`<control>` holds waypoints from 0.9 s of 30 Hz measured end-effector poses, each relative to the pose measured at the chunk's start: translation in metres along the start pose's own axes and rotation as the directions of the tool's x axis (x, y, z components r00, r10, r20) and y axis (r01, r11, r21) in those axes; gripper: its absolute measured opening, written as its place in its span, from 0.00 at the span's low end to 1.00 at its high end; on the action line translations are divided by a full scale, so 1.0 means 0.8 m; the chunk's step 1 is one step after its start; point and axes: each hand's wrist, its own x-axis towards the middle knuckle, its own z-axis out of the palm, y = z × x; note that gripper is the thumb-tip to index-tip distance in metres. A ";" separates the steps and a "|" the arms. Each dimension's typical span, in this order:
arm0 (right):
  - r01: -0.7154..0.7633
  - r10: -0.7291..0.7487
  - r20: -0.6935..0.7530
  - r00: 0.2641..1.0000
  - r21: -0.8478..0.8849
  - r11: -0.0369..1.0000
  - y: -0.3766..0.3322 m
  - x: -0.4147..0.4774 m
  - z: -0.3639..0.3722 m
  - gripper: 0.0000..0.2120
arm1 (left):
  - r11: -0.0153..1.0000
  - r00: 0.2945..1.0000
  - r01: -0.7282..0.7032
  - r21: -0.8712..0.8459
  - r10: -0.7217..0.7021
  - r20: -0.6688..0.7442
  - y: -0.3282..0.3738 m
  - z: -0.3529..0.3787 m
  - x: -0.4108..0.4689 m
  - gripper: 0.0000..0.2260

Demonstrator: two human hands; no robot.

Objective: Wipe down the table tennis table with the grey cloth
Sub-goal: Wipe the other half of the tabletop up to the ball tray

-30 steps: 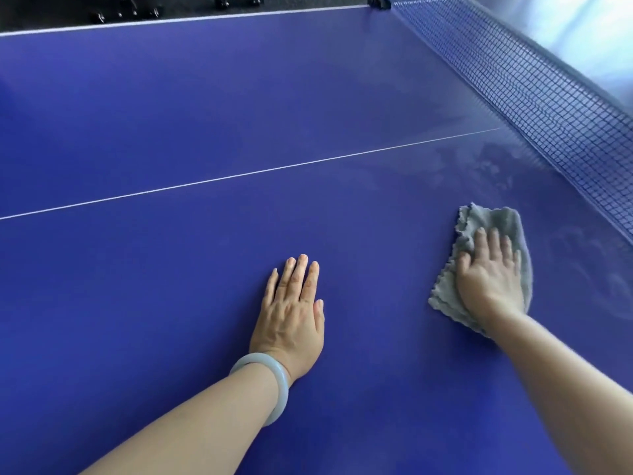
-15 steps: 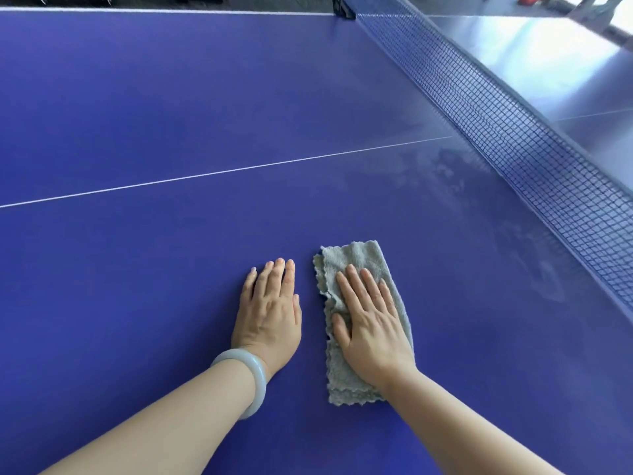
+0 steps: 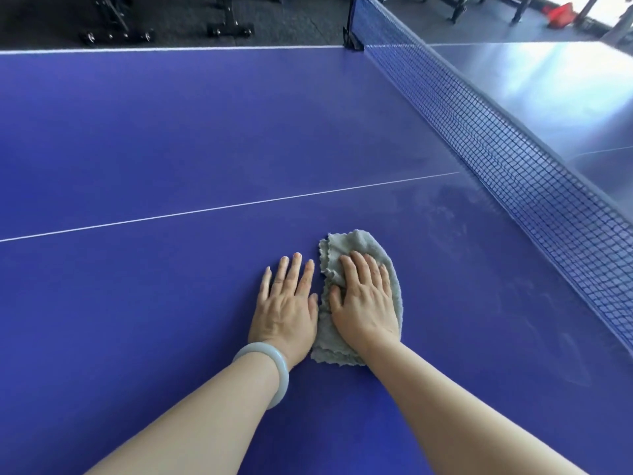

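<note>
The folded grey cloth [image 3: 346, 246] lies on the blue table tennis table [image 3: 171, 132], near its middle, on my side of the white centre line. My right hand [image 3: 364, 299] presses flat on the cloth with fingers spread; cloth shows beyond the fingertips and by the wrist. Just left of it, my left hand [image 3: 286, 305] rests flat on the bare table with straight fingers. Its thumb lies next to the cloth's left edge. A pale bangle sits on my left wrist.
The dark net [image 3: 496, 145] runs along the right, from the far post [image 3: 352, 25] toward me. Faint damp streaks [image 3: 445, 214] mark the surface near the net. Beyond the table's far edge are black wheeled stands [image 3: 229, 25] on a dark floor.
My right hand slid the cloth left from near the net until it lay next to my left hand. The cloth's far end is now more bunched. My left hand stayed flat on the table.
</note>
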 end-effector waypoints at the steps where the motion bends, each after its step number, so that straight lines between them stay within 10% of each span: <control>1: 0.051 -0.051 -0.040 0.998 0.001 0.999 0.008 0.017 -0.005 0.27 | 1.000 1.000 0.004 0.005 -0.004 -0.010 0.000 0.002 0.001 0.26; 9: 0.550 -0.528 0.218 0.820 -0.051 0.833 0.008 0.144 0.001 0.27 | 0.999 1.000 0.023 0.039 -0.023 0.000 0.002 -0.004 0.004 0.29; 18: 0.050 -0.045 0.062 0.997 -0.078 0.996 0.120 0.213 -0.033 0.28 | 0.999 0.999 0.033 0.025 -0.033 0.020 -0.001 -0.004 0.003 0.30; 27: -0.341 0.343 0.000 0.939 -0.102 0.934 0.212 0.134 -0.074 0.30 | 0.999 0.999 0.039 0.001 -0.039 -0.015 -0.005 0.002 0.004 0.26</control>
